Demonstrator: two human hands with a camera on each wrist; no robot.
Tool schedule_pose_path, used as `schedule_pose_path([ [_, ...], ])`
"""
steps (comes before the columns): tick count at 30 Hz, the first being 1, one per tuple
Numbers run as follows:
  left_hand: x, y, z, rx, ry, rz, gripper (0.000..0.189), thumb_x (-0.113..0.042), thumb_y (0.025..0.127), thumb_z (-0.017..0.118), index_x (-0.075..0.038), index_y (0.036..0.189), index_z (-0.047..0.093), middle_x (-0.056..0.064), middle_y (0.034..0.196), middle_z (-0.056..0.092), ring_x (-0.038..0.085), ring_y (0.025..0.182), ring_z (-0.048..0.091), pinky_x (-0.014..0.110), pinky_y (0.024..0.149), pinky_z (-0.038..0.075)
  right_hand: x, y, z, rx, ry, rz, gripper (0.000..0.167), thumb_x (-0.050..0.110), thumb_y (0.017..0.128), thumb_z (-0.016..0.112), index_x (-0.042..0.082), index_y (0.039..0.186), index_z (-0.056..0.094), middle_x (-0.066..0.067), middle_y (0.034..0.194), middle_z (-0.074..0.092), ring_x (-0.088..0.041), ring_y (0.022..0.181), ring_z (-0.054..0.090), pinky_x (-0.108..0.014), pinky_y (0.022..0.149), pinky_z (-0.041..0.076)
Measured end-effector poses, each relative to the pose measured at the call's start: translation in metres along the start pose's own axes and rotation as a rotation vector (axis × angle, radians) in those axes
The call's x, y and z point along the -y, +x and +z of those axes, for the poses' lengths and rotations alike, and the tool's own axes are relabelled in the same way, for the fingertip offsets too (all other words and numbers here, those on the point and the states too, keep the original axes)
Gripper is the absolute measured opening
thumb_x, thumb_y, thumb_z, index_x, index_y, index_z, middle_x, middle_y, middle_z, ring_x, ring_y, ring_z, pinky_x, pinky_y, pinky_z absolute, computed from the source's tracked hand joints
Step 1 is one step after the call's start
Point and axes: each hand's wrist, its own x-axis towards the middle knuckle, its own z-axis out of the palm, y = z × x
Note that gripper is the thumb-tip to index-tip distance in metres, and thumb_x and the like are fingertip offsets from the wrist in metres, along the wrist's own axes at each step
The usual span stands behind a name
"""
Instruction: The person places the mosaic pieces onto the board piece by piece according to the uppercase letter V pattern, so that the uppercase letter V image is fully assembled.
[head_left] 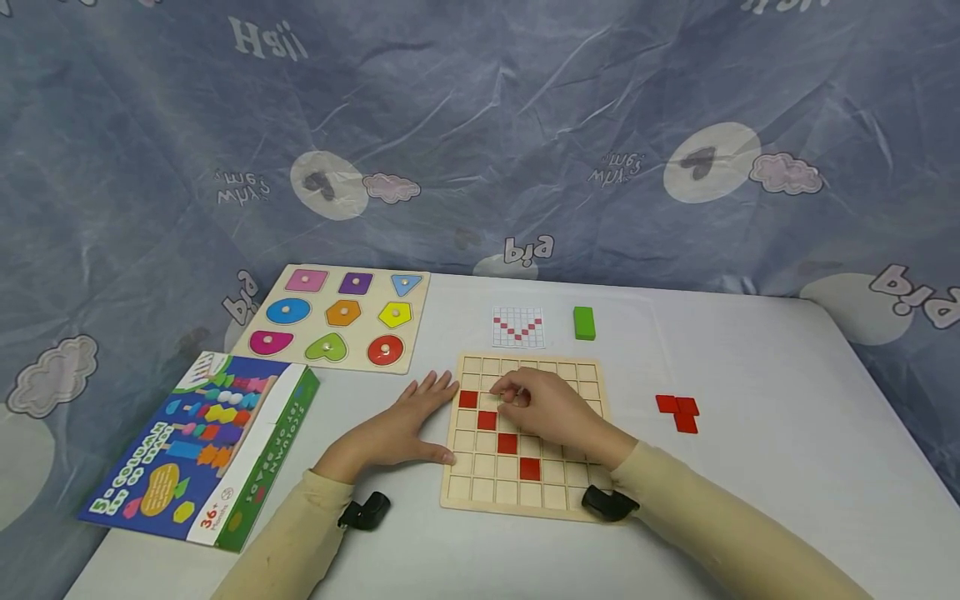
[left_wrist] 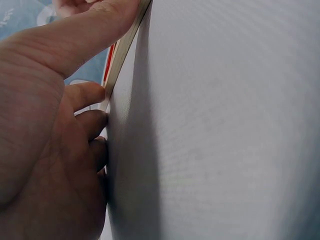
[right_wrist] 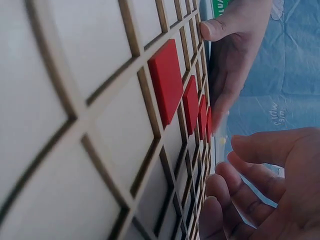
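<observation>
A wooden grid board (head_left: pixel 480 492) lies on the table, with several red square tiles (head_left: pixel 507 443) set in its cells along a diagonal. My left hand (head_left: pixel 397 425) rests at the board's left edge, fingers spread and thumb on the corner side; in the left wrist view its thumb (left_wrist: pixel 95 35) lies along the board's edge. Over the upper middle of the board hovers my right hand (head_left: pixel 551 408), its fingers loosely bent. The right wrist view shows a gap between that hand's thumb (right_wrist: pixel 260 146) and fingers, with nothing held there.
Three loose red tiles (head_left: pixel 686 407) lie right of the board. Behind it are a small pattern card (head_left: pixel 517 327) and a green block (head_left: pixel 584 323). A shape puzzle board (head_left: pixel 356 350) and a toy box (head_left: pixel 202 442) take up the left side.
</observation>
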Motion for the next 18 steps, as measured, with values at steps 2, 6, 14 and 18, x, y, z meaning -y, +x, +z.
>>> schedule_pose_path([
  [2,0.0,0.0,0.0,0.0,-0.001,0.001,0.109,-0.046,0.075,0.088,-0.015,0.162,0.029,0.003,0.17,0.014,0.023,0.157,0.002,0.045,0.127,0.003,-0.001,-0.003,-0.003,0.002,-0.003,-0.001,0.018,0.016,0.093,0.072,0.015,0.11,0.075,0.011,0.088,0.062,-0.012,0.079,0.056,-0.028,0.071,0.05],
  [6,0.0,0.0,0.0,-0.002,-0.003,0.007,0.109,-0.045,0.075,0.088,-0.014,0.162,0.029,0.003,0.17,0.013,0.024,0.157,0.002,0.045,0.127,0.002,-0.003,-0.011,-0.008,0.002,-0.003,0.008,0.018,0.017,0.094,0.072,0.014,0.112,0.075,0.011,0.087,0.062,-0.013,0.079,0.057,-0.028,0.069,0.05],
  [14,0.0,0.0,0.0,-0.004,-0.008,0.011,0.11,-0.044,0.075,0.089,-0.014,0.162,0.029,0.004,0.17,0.014,0.024,0.157,0.002,0.046,0.127,0.002,-0.01,-0.025,-0.017,-0.013,-0.009,0.033,0.018,0.016,0.094,0.071,0.016,0.112,0.075,0.011,0.087,0.062,-0.011,0.079,0.057,-0.029,0.07,0.05],
  [18,0.0,0.0,0.0,-0.006,-0.008,0.013,0.11,-0.045,0.075,0.089,-0.013,0.162,0.029,0.005,0.17,0.014,0.025,0.157,0.002,0.046,0.127,0.002,-0.014,-0.031,-0.02,-0.012,0.0,0.043,0.018,0.016,0.094,0.071,0.016,0.112,0.075,0.01,0.086,0.061,-0.012,0.077,0.057,-0.028,0.068,0.05],
])
